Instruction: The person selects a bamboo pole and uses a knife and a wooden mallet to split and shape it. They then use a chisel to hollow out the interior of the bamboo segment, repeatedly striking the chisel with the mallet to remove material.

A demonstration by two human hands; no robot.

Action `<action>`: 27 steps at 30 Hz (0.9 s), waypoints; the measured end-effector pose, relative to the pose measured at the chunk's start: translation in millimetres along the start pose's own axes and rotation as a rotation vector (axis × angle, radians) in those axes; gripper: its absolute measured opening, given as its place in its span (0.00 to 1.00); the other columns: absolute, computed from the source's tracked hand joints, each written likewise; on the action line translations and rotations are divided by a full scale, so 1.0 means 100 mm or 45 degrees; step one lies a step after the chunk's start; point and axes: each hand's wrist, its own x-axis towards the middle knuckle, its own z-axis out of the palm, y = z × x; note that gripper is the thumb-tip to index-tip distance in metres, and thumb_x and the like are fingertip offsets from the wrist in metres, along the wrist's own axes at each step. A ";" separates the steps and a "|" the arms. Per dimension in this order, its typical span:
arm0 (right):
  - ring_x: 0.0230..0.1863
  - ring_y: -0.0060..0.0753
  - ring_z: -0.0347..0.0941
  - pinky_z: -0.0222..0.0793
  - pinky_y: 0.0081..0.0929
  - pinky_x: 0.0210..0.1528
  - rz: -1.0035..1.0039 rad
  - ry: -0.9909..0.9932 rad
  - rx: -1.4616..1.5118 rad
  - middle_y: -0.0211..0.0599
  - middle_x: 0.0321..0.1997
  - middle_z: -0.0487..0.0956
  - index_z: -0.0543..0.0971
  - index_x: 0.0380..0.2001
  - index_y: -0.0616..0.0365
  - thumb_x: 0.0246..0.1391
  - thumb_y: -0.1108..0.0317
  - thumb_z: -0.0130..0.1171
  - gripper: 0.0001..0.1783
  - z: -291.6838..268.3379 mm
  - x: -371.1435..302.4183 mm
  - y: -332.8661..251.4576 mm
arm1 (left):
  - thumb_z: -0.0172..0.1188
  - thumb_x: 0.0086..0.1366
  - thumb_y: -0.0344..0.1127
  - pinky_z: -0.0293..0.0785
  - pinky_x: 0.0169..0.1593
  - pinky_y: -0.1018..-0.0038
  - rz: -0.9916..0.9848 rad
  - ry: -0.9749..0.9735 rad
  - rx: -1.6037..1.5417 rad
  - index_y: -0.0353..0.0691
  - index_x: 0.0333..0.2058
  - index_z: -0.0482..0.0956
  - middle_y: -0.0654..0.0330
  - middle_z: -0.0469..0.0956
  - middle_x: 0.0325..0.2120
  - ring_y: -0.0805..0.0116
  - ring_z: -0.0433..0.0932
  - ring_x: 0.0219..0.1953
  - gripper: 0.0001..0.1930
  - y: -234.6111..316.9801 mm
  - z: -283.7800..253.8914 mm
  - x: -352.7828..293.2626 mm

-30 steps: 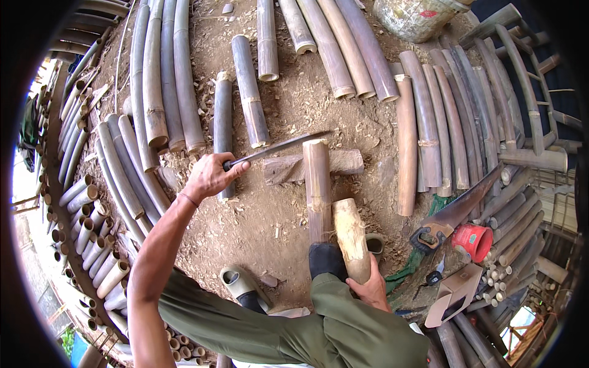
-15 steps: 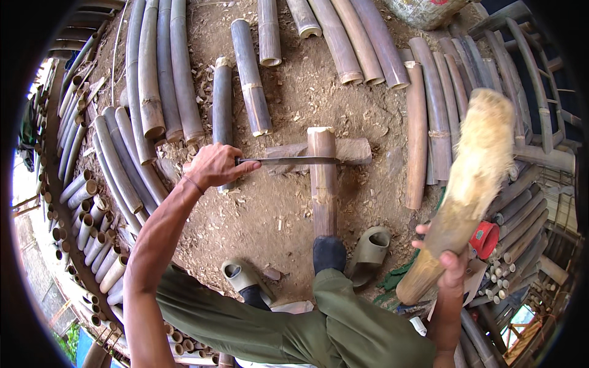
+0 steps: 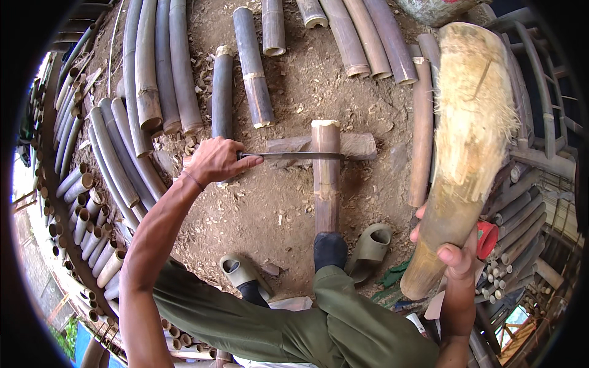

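A short bamboo piece [image 3: 326, 187] lies pointing away from me, its far end resting across a wooden block [image 3: 358, 146]. My foot in a dark sock [image 3: 329, 250] presses on its near end. My left hand [image 3: 215, 161] is closed round the handle of a knife [image 3: 294, 155], whose blade lies level across the bamboo near its far end. On the right, my right hand [image 3: 457, 254] grips a thick wooden mallet [image 3: 457, 184] by its narrower end. The mallet is raised and tilted, its pale, frayed head upward and close to the camera.
Bamboo poles [image 3: 159, 80] lie in rows at the far left and far right. Cut bamboo tubes [image 3: 92, 227] are stacked at the left. Two olive slippers [image 3: 372, 246] are by my feet. A red object [image 3: 486, 239] sits behind my right hand. Wood chips litter the dirt ground [image 3: 264, 208].
My right hand has lifted the mallet higher and nearer to the camera. The knife stays lying across the bamboo in my left hand. The view has shifted slightly.
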 end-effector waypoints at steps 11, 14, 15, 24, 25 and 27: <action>0.66 0.51 0.64 0.61 0.42 0.66 -0.221 -0.084 -1.197 0.57 0.67 0.64 0.52 0.69 0.65 0.40 0.64 0.72 0.56 0.38 0.77 0.30 | 0.50 0.58 0.76 0.75 0.26 0.61 0.045 0.001 0.059 0.45 0.34 0.88 0.54 0.79 0.15 0.58 0.79 0.19 0.37 -0.05 0.07 0.14; 0.57 0.45 0.71 0.68 0.40 0.60 -0.828 0.163 -0.792 0.50 0.57 0.70 0.58 0.64 0.65 0.47 0.66 0.68 0.44 0.53 1.00 -0.18 | 0.48 0.58 0.77 0.75 0.26 0.61 -0.010 -0.076 -0.029 0.43 0.30 0.87 0.54 0.77 0.14 0.57 0.78 0.19 0.39 -0.15 0.12 0.07; 0.54 0.43 0.71 0.70 0.39 0.58 -1.002 0.297 -0.617 0.48 0.53 0.71 0.60 0.62 0.65 0.49 0.67 0.67 0.40 0.57 1.02 -0.25 | 0.48 0.58 0.77 0.75 0.26 0.61 -0.007 -0.075 -0.033 0.43 0.29 0.87 0.54 0.77 0.14 0.57 0.78 0.19 0.39 -0.16 0.12 0.08; 0.62 0.53 0.69 0.66 0.41 0.64 -0.402 -0.044 -1.320 0.59 0.62 0.70 0.54 0.69 0.62 0.41 0.62 0.72 0.54 0.36 0.93 0.18 | 0.51 0.59 0.74 0.70 0.19 0.67 -0.013 -0.195 -0.021 0.49 0.39 0.88 0.61 0.76 0.13 0.71 0.72 0.14 0.34 -0.07 0.12 0.23; 0.59 0.43 0.72 0.70 0.36 0.59 -0.504 -0.028 -1.028 0.54 0.60 0.72 0.57 0.67 0.64 0.41 0.63 0.72 0.52 0.38 1.01 0.01 | 0.51 0.59 0.74 0.66 0.17 0.69 0.026 -0.115 0.010 0.50 0.40 0.88 0.63 0.75 0.11 0.74 0.70 0.12 0.34 -0.15 0.18 0.18; 0.49 0.37 0.75 0.74 0.37 0.50 -0.937 0.142 -0.705 0.46 0.52 0.74 0.63 0.59 0.65 0.48 0.64 0.66 0.37 0.44 1.07 -0.42 | 0.51 0.59 0.74 0.65 0.17 0.70 -0.036 -0.156 0.005 0.51 0.39 0.88 0.64 0.75 0.11 0.74 0.69 0.12 0.34 -0.10 0.08 0.11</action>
